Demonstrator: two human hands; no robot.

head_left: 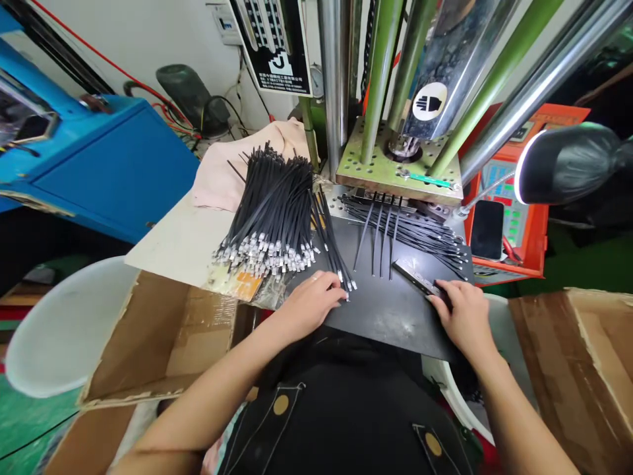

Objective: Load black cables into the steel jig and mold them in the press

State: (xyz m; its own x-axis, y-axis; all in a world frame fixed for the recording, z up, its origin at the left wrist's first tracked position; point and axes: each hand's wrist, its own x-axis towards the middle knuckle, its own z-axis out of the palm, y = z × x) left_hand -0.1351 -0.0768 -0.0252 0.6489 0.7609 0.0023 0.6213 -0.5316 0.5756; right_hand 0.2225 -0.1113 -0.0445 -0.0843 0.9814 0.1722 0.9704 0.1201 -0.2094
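Note:
A thick pile of black cable ties with silver metal buckles (274, 204) lies on the left of the work surface. A few more ties (329, 237) fan out beside it, their buckles pointing toward me. My left hand (314, 300) is closed, its fingertips at the buckle end of one of these. My right hand (462, 313) grips the near end of a narrow metal bar (415, 276), thumb and fingers around it, on the black mat (376, 310). Between my hands, several separate ties (380, 241) lie with their far ends under the press plate (395, 178).
Another bunch of ties (420, 231) lies at the right of the mat. Around it stand press columns (333, 86), a lamp (564, 165), and a red control box (537, 231) bearing a phone (487, 229). Cardboard boxes (163, 330) flank the bench; a pink cloth (217, 175) lies behind the pile.

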